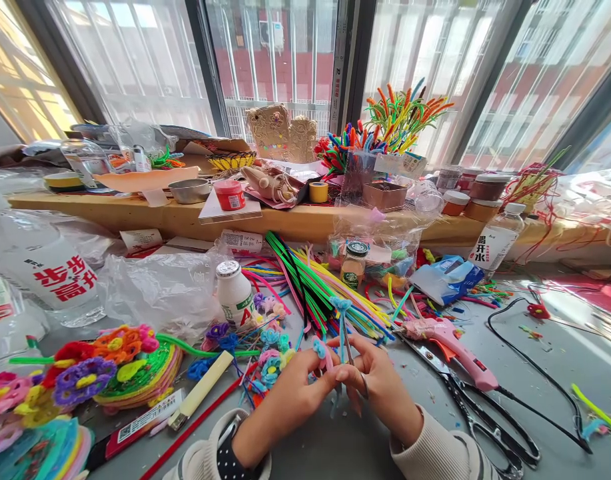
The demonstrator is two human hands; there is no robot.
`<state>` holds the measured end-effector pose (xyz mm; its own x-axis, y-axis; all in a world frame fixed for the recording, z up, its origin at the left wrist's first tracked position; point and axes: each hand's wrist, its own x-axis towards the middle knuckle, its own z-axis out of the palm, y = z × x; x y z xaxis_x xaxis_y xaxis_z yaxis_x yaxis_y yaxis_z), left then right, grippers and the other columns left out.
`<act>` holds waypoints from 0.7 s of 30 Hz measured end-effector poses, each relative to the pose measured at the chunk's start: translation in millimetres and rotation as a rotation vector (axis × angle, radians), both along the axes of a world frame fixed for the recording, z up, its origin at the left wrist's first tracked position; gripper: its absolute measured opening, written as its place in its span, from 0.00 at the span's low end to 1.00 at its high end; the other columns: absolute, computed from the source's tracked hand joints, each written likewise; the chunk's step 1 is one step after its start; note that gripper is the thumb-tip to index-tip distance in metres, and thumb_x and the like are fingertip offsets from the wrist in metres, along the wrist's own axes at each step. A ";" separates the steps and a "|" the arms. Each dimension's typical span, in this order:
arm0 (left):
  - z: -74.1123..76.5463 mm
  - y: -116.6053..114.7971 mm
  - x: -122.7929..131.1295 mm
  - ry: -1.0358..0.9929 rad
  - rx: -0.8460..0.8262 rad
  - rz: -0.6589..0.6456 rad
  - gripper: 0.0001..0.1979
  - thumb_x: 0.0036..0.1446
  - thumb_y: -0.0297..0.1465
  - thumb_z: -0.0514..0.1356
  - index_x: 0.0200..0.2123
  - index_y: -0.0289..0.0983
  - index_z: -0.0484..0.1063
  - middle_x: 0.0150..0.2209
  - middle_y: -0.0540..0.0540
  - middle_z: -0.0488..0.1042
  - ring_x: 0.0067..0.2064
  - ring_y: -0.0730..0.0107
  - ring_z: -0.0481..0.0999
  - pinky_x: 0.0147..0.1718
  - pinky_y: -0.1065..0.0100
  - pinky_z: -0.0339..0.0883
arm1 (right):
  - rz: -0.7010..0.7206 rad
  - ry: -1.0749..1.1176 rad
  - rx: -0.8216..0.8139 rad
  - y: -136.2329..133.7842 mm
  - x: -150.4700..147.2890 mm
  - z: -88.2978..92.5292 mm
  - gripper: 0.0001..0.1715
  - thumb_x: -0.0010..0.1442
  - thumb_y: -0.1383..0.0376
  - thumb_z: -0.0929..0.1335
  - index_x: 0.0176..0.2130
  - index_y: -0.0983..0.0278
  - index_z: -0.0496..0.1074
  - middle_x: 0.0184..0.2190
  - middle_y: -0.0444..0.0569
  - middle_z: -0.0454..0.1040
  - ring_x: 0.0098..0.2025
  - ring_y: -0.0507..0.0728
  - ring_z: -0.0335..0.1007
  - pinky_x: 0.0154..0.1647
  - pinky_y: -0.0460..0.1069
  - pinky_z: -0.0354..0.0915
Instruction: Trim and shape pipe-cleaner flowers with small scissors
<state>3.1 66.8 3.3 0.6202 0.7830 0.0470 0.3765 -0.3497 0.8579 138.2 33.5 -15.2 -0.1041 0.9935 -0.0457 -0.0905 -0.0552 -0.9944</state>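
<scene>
Both of my hands meet low in the middle of the view, over the grey table. My left hand point(295, 387) is closed, pinching a pink and light-blue pipe cleaner point(321, 348) between thumb and fingers. Closed around a small pair of metal scissors point(349, 353), my right hand point(378, 377) has a finger loop showing by its fingertips. A light-blue pipe cleaner point(340, 304) with a curled top stands upright along the blades; which fingers grip it is hard to tell. Fuzzy small flowers point(271, 363) lie just left of my hands, and a bundle of pipe cleaners point(305, 287) lies beyond.
At right lie large black-handled scissors point(455, 387) and a pink glue gun point(450, 347) with its cord. At left are a stack of colourful discs point(145, 380), a utility knife point(135, 427) and a white bottle point(234, 293). A cluttered wooden ledge point(285, 219) runs along the back.
</scene>
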 end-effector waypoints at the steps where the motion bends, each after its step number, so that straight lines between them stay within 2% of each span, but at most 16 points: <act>1: -0.3 -0.2 -0.1 0.006 -0.001 0.010 0.12 0.50 0.37 0.51 0.24 0.36 0.66 0.26 0.49 0.70 0.31 0.69 0.68 0.34 0.71 0.60 | -0.004 0.000 -0.004 0.2 -0.2 0.0 0.33 0.42 0.50 0.68 0.39 0.72 0.62 0.06 0.35 0.58 0.07 0.45 0.49 0.09 0.40 0.45; 5: -2.2 -0.3 0.9 -0.009 0.004 0.031 0.12 0.50 0.37 0.51 0.23 0.36 0.65 0.27 0.48 0.70 0.32 0.70 0.67 0.34 0.71 0.60 | -0.022 0.010 -0.004 1.5 0.9 -4.0 0.31 0.42 0.52 0.68 0.39 0.72 0.62 0.06 0.34 0.57 0.07 0.44 0.49 0.08 0.39 0.44; 10: -3.5 0.2 4.1 -0.039 -0.036 0.118 0.11 0.47 0.39 0.53 0.25 0.36 0.65 0.27 0.48 0.69 0.30 0.70 0.67 0.29 0.71 0.60 | -0.027 0.005 0.018 2.2 2.4 -9.6 0.29 0.44 0.54 0.68 0.39 0.72 0.62 0.06 0.35 0.57 0.08 0.44 0.49 0.09 0.39 0.44; 15: -2.7 1.0 3.7 -0.082 -0.070 0.107 0.13 0.47 0.40 0.54 0.24 0.35 0.66 0.25 0.48 0.70 0.30 0.69 0.67 0.32 0.71 0.60 | -0.027 -0.012 0.021 2.7 2.3 -7.6 0.27 0.44 0.53 0.68 0.37 0.71 0.62 0.06 0.35 0.57 0.08 0.43 0.47 0.09 0.39 0.43; 21: -4.6 3.2 2.6 -0.092 -0.150 0.094 0.14 0.46 0.40 0.54 0.26 0.33 0.68 0.25 0.47 0.69 0.28 0.69 0.67 0.30 0.70 0.60 | -0.034 -0.047 0.020 3.3 2.3 -5.6 0.27 0.44 0.52 0.67 0.36 0.71 0.62 0.06 0.35 0.57 0.08 0.43 0.47 0.08 0.39 0.43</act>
<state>5.8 69.9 -1.3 0.5424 0.8399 -0.0209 0.3187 -0.1827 0.9301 140.5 36.9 -20.8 -0.0682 0.9972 -0.0298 -0.0450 -0.0329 -0.9984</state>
